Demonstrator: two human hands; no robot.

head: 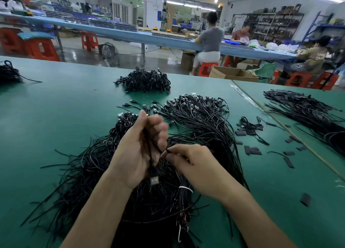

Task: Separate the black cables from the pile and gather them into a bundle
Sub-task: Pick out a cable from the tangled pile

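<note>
Green table [65,107], black cable [150,155] within left grip [139,150], seemingly

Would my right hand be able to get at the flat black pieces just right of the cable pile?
Probably yes: nothing tall stands between the right hand and the flat black pieces. But its fingers pinch a cable end, so it must let go first.

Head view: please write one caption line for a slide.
Left hand holds black cables; right hand pinches one above the pile.
</note>
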